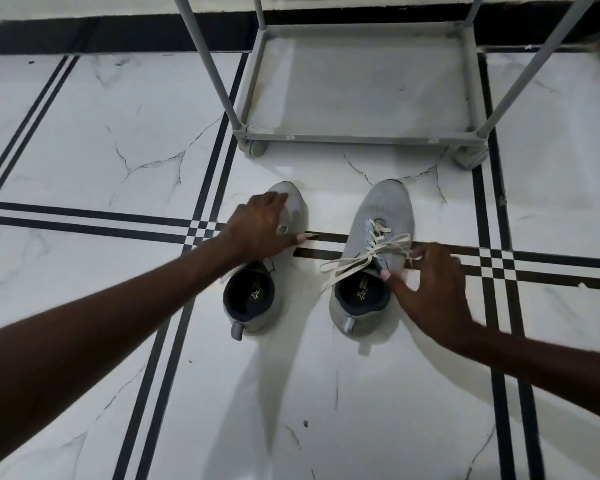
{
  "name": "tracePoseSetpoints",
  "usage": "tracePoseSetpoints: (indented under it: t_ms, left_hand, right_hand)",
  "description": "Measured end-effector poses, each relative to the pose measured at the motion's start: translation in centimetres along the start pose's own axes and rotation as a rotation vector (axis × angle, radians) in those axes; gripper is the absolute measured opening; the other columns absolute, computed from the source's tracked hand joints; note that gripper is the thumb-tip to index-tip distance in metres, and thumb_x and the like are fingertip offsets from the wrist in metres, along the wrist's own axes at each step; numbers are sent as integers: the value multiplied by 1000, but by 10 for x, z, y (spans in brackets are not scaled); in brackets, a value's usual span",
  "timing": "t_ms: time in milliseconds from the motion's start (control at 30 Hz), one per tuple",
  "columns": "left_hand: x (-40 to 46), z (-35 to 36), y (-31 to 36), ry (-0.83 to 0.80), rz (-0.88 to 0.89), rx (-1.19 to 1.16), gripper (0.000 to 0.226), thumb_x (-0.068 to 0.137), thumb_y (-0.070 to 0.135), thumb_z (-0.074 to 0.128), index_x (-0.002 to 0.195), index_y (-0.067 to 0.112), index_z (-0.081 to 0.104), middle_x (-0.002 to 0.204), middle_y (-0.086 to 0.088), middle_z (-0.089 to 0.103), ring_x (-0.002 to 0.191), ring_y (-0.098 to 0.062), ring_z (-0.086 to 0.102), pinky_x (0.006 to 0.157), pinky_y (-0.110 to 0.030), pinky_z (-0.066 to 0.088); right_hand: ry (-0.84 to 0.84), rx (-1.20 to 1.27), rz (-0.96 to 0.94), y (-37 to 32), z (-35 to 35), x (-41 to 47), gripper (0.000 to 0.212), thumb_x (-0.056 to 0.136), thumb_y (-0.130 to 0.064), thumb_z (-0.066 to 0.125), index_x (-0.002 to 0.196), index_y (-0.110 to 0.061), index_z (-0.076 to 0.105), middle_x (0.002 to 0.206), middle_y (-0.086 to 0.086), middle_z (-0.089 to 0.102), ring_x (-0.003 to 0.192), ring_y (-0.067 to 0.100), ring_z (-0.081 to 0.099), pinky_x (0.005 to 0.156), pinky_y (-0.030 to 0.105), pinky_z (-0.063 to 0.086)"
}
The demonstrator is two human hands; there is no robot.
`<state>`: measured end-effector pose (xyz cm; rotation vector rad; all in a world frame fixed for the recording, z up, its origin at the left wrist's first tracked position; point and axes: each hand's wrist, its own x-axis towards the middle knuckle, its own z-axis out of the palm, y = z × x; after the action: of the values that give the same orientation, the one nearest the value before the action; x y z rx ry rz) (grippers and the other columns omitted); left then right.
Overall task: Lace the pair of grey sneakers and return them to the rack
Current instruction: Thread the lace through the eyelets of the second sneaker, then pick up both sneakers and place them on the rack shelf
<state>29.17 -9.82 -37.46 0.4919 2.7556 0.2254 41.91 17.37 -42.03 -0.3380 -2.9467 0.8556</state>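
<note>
Two grey sneakers stand side by side on the tiled floor, toes pointing away from me. My left hand (262, 225) lies over the front of the left sneaker (253, 296), covering its lacing area, fingers curled around the upper. The right sneaker (378, 216) carries a cream lace (364, 256) threaded through its eyelets, with loose ends trailing to the left. My right hand (430, 289) rests on that shoe's right side, thumb at the tongue, fingers pinching the lace near the top eyelets.
A grey shoe rack (361, 136) on castors stands just beyond the sneakers, its bottom shelf bare, its grey posts rising out of view. White marble-look tiles with black stripes cover the floor. A dark skirting runs along the far wall.
</note>
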Motion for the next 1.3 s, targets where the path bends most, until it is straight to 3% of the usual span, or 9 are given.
tracePoseSetpoints:
  t_ms: [67, 133, 200, 267, 367, 500, 767, 867, 1300]
  left_hand:
    - [-13, 0, -22, -160, -120, -89, 109, 74, 63, 68, 149, 3, 17, 151, -21, 34, 136, -38, 38, 108, -46, 39]
    - [-30, 6, -36, -307, -254, -227, 110, 68, 60, 75, 147, 2, 25, 145, -21, 44, 130, -35, 47, 101, -39, 43]
    - [-46, 17, -42, -318, -322, -314, 81, 67, 56, 79, 122, 3, 53, 118, -17, 64, 108, -30, 62, 82, -35, 50]
    - [-56, 28, -45, -265, -319, -282, 66, 67, 53, 81, 106, 6, 58, 104, -13, 68, 95, -29, 64, 74, -34, 51]
    - [-62, 42, -38, -211, -309, -214, 59, 72, 42, 79, 112, 7, 55, 110, -13, 67, 101, -33, 62, 81, -38, 51]
    - [-71, 59, -13, -110, -311, -253, 54, 71, 38, 72, 110, 5, 54, 105, -15, 66, 98, -36, 62, 76, -36, 47]
    - [-76, 63, 2, 28, -341, -479, 42, 58, 35, 60, 90, 7, 55, 81, -9, 61, 71, -27, 59, 60, -37, 48]
    - [-79, 40, 2, 67, -361, -541, 38, 58, 35, 61, 89, 12, 58, 79, -4, 61, 70, -23, 59, 61, -37, 50]
    - [-169, -219, 58, 185, -365, -767, 32, 63, 26, 61, 93, 18, 63, 75, -4, 67, 69, -20, 60, 66, -37, 51]
  right_hand:
    - [-227, 144, 350, -3, 9, -10, 69, 67, -60, 73, 111, -13, 47, 108, 11, 59, 100, 32, 58, 84, 42, 48]
    - [-426, 233, 513, -5, 12, -5, 73, 66, -54, 78, 118, -14, 45, 113, 13, 63, 100, 32, 63, 84, 43, 53]
    - [-507, 324, 536, -8, 10, 5, 67, 69, -37, 80, 122, -11, 47, 113, 13, 64, 88, 31, 70, 73, 44, 61]
    - [-530, 324, 488, -10, 9, 11, 60, 70, -24, 78, 120, -10, 49, 107, 13, 66, 77, 28, 72, 65, 43, 62]
    - [-550, 161, 395, -17, 8, 9, 53, 65, -25, 73, 113, -15, 53, 98, 11, 69, 80, 29, 71, 75, 46, 60]
    - [-592, 36, 324, -26, 15, 11, 58, 56, -39, 66, 107, -16, 55, 97, 11, 70, 85, 35, 70, 78, 46, 58]
    - [-545, -38, 229, -36, 22, 11, 45, 70, -29, 66, 108, -8, 55, 107, 17, 67, 101, 38, 63, 72, 31, 42]
    - [-511, -40, 226, -49, 2, 12, 32, 73, -23, 67, 97, -7, 53, 96, 16, 64, 97, 38, 62, 68, 29, 38]
    - [-275, -21, 85, -208, -232, 15, 11, 75, -13, 58, 81, -6, 52, 75, 9, 60, 69, 30, 52, 57, 33, 34]
